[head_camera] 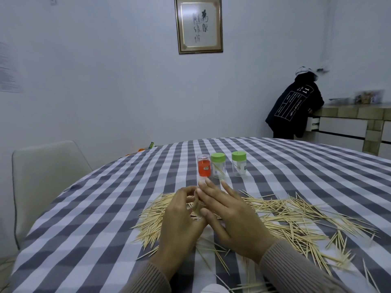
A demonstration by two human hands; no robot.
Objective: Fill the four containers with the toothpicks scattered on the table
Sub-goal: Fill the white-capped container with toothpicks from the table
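Head view: our left hand [179, 216] pinches a toothpick bundle [197, 206], our right hand [230, 216] steadying it with fingers spread. Loose toothpicks [296, 218] lie around the grip; beyond it stand a red-labelled container [204, 166] and two green-lidded containers [218, 165], labels unreadable.

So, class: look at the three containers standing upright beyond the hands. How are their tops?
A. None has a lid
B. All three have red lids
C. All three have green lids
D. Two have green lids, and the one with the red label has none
D: the two right-hand containers carry green lids, while the red-labelled container on the left shows no green lid.
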